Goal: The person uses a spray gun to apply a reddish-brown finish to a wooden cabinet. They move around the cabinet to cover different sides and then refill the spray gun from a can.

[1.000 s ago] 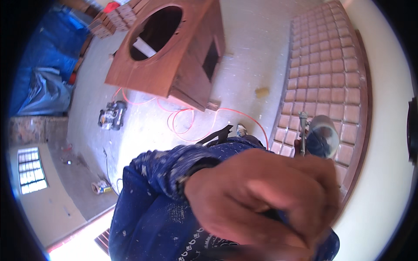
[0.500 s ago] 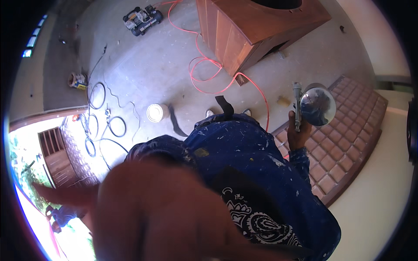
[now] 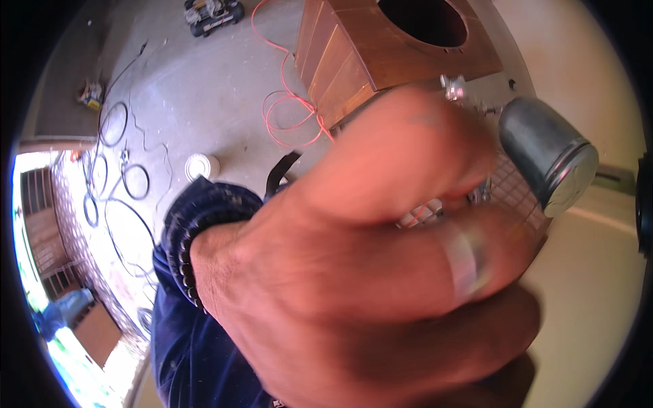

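Note:
My left hand fills the middle of the view, very near and blurred by motion, with a ring on one finger and a dark beaded bracelet at the wrist. Its fingers are curled and the thumb points toward a spray gun; whatever they grip cannot be made out. Beyond the thumb show the spray gun's metal fittings and its grey metal cup, tilted with the pale round end toward me. My left hand hides most of the gun body. My right hand is not visible.
A brown wooden cabinet with a round opening stands ahead, beside a looped orange hose. A compressor sits farther back. A white bucket and black cables are on the left floor. A tiled panel lies behind the cup.
My left hand has swung from the lower left across the middle, its fingers now curled. The spray gun has come up closer, its cup turned, and my right hand has dropped from sight.

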Available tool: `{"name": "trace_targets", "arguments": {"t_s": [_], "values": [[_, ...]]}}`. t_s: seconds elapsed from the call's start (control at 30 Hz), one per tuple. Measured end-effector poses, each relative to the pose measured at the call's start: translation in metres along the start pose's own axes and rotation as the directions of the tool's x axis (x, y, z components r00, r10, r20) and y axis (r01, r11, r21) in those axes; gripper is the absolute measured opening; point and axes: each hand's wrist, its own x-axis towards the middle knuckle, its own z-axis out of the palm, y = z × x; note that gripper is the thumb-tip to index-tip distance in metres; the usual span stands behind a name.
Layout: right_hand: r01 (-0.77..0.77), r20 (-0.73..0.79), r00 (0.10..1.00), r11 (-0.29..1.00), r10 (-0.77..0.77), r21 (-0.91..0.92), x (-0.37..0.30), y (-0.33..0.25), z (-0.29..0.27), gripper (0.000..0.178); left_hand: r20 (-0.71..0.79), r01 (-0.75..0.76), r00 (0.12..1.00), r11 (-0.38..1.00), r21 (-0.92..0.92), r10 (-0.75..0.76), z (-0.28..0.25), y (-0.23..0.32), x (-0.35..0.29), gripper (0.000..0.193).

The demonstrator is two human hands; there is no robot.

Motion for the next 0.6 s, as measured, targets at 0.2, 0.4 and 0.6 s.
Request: {"name": "trace_targets", "arguments": {"t_s": [0.2, 0.4, 0.6], "values": [[0.173, -0.095, 0.985, 0.879, -0.146, 0.443, 0.112, 0.008, 0.051, 0.032, 0.413, 0.33, 0.86, 0.944, -0.002, -0.3, 0.053, -0.116, -0.021, 0.05], [0.37, -0.137, 0.918, 0.683, -0.371, 0.629, 0.261, -0.046, 0.089, 0.038, 0.543, 0.583, 0.732, 0.791, -0.185, -0.412, 0.129, -0.247, -0.036, 0.063], [0.339, -0.043, 0.858, 0.501, -0.512, 0.797, 0.408, -0.109, 0.115, 0.033, 0.717, 0.733, 0.481, 0.68, -0.014, -0.504, 0.065, -0.414, -0.052, 0.072]]}}
